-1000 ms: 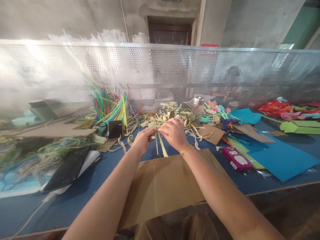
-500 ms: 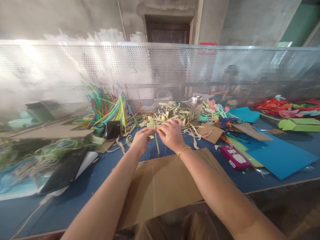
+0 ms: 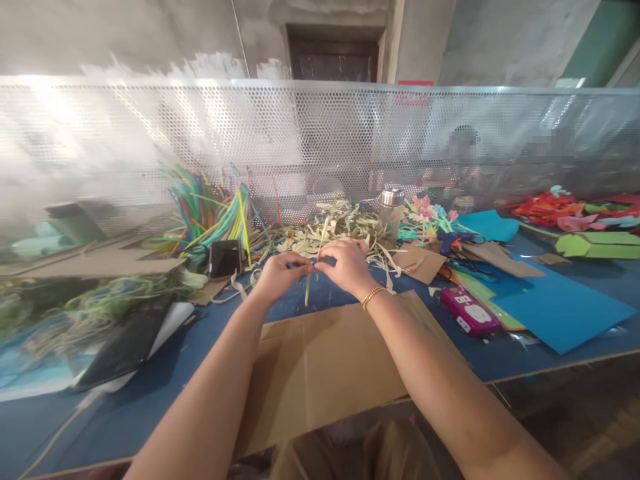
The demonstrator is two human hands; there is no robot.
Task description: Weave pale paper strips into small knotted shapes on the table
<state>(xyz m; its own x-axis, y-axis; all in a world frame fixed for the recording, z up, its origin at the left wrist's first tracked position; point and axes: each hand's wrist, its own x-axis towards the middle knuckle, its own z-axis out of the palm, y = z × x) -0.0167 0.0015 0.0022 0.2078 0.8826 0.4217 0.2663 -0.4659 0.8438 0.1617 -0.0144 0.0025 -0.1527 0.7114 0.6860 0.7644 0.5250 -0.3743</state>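
Note:
My left hand (image 3: 279,272) and my right hand (image 3: 345,265) meet over the blue table (image 3: 150,393), both pinched on a pale yellow-green paper strip (image 3: 309,288) whose end hangs down between them. A gold bracelet sits on my right wrist. Just behind the hands lies a heap of the same pale strips (image 3: 336,231). A sheet of brown cardboard (image 3: 325,367) lies flat beneath my forearms.
A bundle of coloured straws (image 3: 215,210) and a black phone (image 3: 224,258) lie to the left, a steel-capped jar (image 3: 391,213) and paper flowers (image 3: 425,220) to the right. A pink box (image 3: 470,313), blue paper (image 3: 565,310) and a perforated metal screen (image 3: 320,140) bound the area.
The two strips that hung apart from my hands have come together into one hanging end, and the hands have shifted slightly while the view tilted.

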